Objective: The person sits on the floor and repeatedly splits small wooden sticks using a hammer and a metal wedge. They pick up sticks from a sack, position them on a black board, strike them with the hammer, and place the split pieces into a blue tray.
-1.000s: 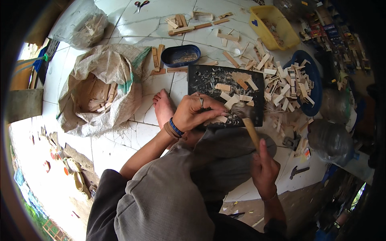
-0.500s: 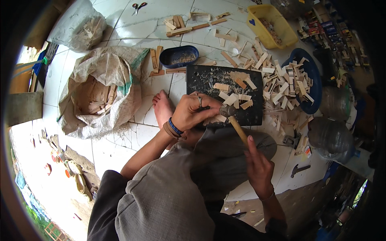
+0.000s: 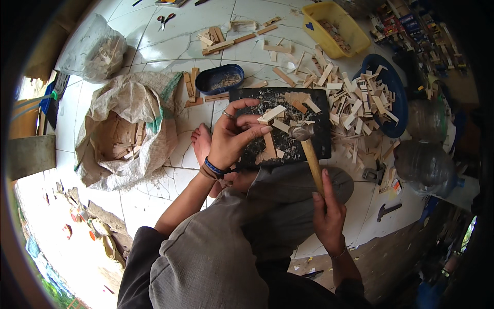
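My right hand (image 3: pixel 330 216) is closed round the wooden handle of a hammer (image 3: pixel 312 164), whose metal head is over the right part of a dark, square work board (image 3: pixel 321 147). Above the left part of that board, my left hand (image 3: pixel 234 131) pinches a small pale wood strip (image 3: pixel 272 113) at its end, between thumb and fingers. Short wood pieces, thin metal bits like nails, and shavings lie scattered across the board. A longer wood strip (image 3: pixel 269 147) lies below my left thumb.
A heap of wood pieces (image 3: pixel 355 100) spills from a blue basin (image 3: pixel 401 110) at right. A yellow tub (image 3: pixel 314 26), small blue tray (image 3: pixel 206 85), scissors (image 3: pixel 164 21) and open sack (image 3: pixel 154 154) stand around. Another hammer (image 3: pixel 388 211) and large clear bottles (image 3: pixel 424 165) lie right.
My left hand has lifted off the board and turned, its fingers spreading upward with the wood strip. The hammer has shifted slightly right. The view has tilted a little.
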Demonstrator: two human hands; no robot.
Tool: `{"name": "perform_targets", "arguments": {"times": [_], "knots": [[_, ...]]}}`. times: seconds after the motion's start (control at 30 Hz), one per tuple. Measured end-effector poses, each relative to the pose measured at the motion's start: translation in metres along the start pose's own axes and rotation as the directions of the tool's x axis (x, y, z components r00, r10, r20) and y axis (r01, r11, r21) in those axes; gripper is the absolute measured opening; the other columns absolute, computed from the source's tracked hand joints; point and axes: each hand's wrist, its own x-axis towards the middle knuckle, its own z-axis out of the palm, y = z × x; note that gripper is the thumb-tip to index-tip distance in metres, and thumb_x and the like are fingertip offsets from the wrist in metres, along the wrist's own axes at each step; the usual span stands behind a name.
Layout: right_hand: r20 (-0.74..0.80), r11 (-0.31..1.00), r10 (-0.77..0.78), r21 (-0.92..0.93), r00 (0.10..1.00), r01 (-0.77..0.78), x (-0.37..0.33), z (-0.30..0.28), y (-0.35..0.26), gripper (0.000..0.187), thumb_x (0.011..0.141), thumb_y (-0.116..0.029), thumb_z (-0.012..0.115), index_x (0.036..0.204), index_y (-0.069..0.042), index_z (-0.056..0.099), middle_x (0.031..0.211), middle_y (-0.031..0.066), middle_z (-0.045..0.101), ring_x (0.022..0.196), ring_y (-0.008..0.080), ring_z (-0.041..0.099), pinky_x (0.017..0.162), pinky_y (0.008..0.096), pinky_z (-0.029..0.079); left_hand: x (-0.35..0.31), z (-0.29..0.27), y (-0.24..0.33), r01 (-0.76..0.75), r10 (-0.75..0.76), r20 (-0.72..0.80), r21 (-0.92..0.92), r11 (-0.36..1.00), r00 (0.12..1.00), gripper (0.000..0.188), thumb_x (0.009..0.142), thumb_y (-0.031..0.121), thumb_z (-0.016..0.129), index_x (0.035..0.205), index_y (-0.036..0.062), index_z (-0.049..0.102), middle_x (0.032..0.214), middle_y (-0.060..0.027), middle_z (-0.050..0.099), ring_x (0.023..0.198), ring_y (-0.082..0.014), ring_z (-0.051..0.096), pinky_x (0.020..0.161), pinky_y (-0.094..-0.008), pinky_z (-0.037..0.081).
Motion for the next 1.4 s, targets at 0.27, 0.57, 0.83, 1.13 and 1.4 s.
{"name": "perform_targets", "arguments": {"times": [0.27,0.57,0.83,1.13,1.4], "knots": [[0.018,0.999,0.037,0.029,0.999,-0.037,-0.001,0.000,-0.001,0.053,0.102,-0.003,0.062,0.152,0.002,0.047,0.141,0.0245,0.062,0.107,0.0376,0.074,0.082,0.0384,0.059,-0.003,0.003,0.005,0.043,-0.043,-0.012,-0.009,0.999,0.999,0.050,0.091,-0.005,0.076,0.136,0.0012,0.052,0.108,-0.0113,0.077,0.104,-0.0141,0.071,0.096,-0.0274,0.055],[0.041,0.996,0.083,0.015,0.996,-0.083,0.004,0.004,-0.002,0.052,0.102,-0.004,0.061,0.152,0.001,0.048,0.140,0.0244,0.063,0.103,0.0371,0.075,0.080,0.0383,0.059,-0.010,0.009,-0.012,-0.226,0.216,0.086,0.572,0.789,0.973,0.041,0.092,0.003,0.077,0.127,0.0007,0.055,0.104,-0.0123,0.079,0.101,-0.0122,0.074,0.085,-0.0273,0.057],[0.059,0.994,-0.048,-0.099,0.997,0.054,0.010,-0.002,0.003,0.051,0.100,-0.002,0.062,0.150,0.000,0.051,0.128,0.0240,0.069,0.094,0.0340,0.077,0.076,0.0387,0.059,-0.013,0.008,-0.027,-0.260,0.249,0.100,0.574,0.776,0.963,0.035,0.094,0.003,0.075,0.123,0.0017,0.055,0.106,-0.0124,0.079,0.103,-0.0191,0.077,0.086,-0.0290,0.058],[-0.207,0.951,-0.300,-0.147,0.931,0.273,-0.009,-0.018,0.000,0.054,0.100,0.000,0.060,0.152,0.003,0.047,0.105,0.0205,0.073,0.068,0.0204,0.065,0.062,0.0358,0.052,-0.012,0.009,-0.028,-0.227,0.226,0.073,0.572,0.788,0.971,0.035,0.092,0.001,0.077,0.120,-0.0019,0.056,0.110,-0.0104,0.075,0.106,-0.0175,0.074,0.090,-0.0263,0.057],[-0.042,0.919,-0.267,-0.313,0.963,0.241,-0.003,-0.017,0.015,0.055,0.103,-0.003,0.053,0.154,0.009,0.038,0.083,0.0167,0.063,0.062,0.0232,0.059,0.060,0.0337,0.050,-0.012,0.008,-0.026,-0.201,0.197,0.076,0.613,0.764,0.978,0.039,0.090,0.000,0.079,0.121,-0.0041,0.056,0.112,-0.0090,0.073,0.105,-0.0162,0.075,0.091,-0.0255,0.058]]}}
